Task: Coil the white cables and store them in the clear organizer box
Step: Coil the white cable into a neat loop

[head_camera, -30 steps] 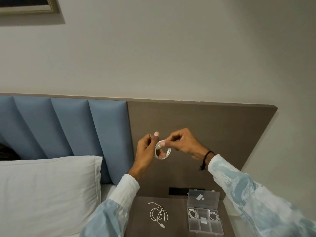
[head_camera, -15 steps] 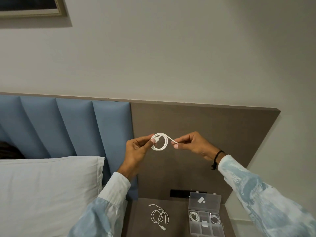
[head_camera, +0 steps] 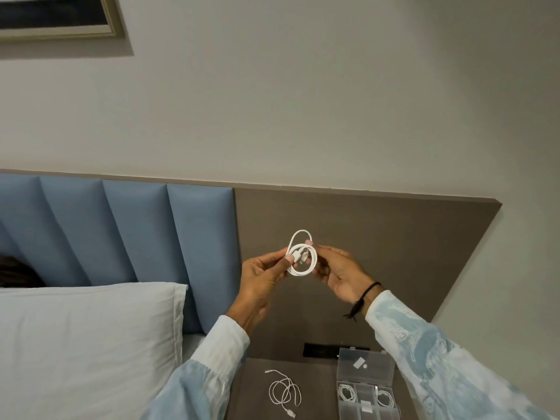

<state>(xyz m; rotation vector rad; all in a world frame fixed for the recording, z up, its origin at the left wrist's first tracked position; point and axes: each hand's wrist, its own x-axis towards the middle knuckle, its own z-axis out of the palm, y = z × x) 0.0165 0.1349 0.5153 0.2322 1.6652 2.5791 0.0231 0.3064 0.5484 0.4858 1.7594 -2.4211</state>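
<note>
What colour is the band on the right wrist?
Black: the wrist band is a thin cord with a loose tassel end, seen in the head view.

brown nightstand [head_camera: 318, 389], loose white cable [head_camera: 285, 394], clear organizer box [head_camera: 366, 389] (lid open)

Organizer box [head_camera: 366, 403] cut off by bottom edge; picture frame [head_camera: 60, 18] cropped top-left; box contents too small to tell

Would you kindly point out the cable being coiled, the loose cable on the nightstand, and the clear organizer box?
coiled cable [head_camera: 315, 259], head view, right side of the loop.
loose cable [head_camera: 285, 392], head view, middle of its loops.
clear organizer box [head_camera: 375, 371], head view, bare part of the open lid.
</note>
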